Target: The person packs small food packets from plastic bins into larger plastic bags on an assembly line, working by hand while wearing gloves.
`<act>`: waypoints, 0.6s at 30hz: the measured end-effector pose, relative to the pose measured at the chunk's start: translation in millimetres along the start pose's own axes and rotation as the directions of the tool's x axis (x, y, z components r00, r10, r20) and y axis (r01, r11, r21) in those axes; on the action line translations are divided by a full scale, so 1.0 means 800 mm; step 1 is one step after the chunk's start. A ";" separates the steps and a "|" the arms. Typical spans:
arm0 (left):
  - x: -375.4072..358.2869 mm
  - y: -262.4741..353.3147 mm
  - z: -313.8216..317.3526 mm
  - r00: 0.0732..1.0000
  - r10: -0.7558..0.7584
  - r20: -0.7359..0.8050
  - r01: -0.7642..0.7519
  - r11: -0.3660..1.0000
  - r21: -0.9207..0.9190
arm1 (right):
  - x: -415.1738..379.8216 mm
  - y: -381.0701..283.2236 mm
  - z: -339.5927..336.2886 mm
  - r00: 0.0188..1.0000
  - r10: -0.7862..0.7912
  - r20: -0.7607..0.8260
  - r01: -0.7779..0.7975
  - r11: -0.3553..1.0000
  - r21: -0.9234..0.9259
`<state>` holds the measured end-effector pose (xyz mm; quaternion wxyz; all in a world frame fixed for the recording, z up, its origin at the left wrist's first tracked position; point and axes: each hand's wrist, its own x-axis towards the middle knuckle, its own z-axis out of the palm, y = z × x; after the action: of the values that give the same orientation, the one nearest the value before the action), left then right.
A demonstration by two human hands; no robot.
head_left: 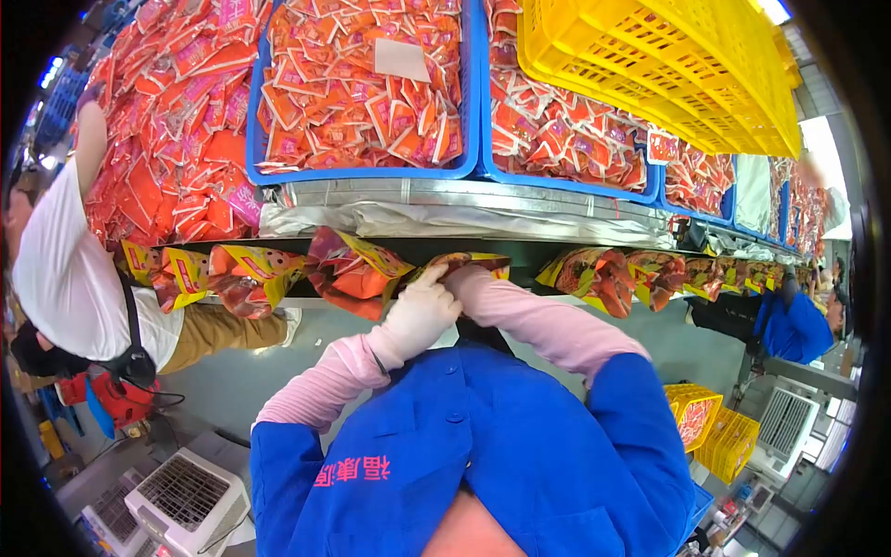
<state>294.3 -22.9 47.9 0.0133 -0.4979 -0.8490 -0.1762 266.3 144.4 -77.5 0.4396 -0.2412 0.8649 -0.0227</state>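
Observation:
My left hand [425,311], in a white glove, has its fingers closed at the rim of a yellow and red printed plastic bag [494,267] in the row before me. My right hand [471,290] reaches into the mouth of that same bag, and its fingers are hidden inside. Just left of it stands another printed bag [357,278] with its top gaping. To the right, past a gap, another bag [594,278] stands in the row.
Behind the row, blue crates [364,174] hold many small red sachets, and a loose sachet pile [181,121] lies at left. A yellow crate [668,70] overhangs at upper right. One co-worker in a white shirt [70,265] is at left, another in blue [798,325] at right.

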 end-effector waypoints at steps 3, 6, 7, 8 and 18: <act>-0.016 0.004 0.012 0.995 -0.022 0.099 0.023 1.000 -0.003 | 0.047 -0.026 0.005 0.990 0.041 0.132 -0.004 0.963 -0.271; 0.002 -0.028 -0.042 0.990 -0.143 0.006 0.141 0.965 -0.222 | 0.003 -0.026 -0.050 0.988 -0.057 0.141 0.049 0.997 0.063; 0.021 -0.044 -0.063 0.957 -0.280 -0.079 0.225 0.883 -0.413 | -0.068 -0.029 -0.105 0.985 -0.173 0.021 0.160 0.945 0.285; 0.044 -0.064 -0.076 0.906 -0.403 -0.128 0.321 0.854 -0.409 | -0.099 -0.033 -0.143 0.999 0.016 0.037 -0.029 0.923 0.385; 0.217 -0.273 0.054 0.553 -0.825 0.120 0.833 0.540 -0.120 | -0.024 0.380 -0.232 0.616 0.579 -0.534 -0.422 0.815 0.397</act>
<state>27.6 39.9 -21.1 -0.1329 -0.0411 -0.9660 -0.2180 11.9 388.7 -26.0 0.1352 0.0869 0.9838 -0.0791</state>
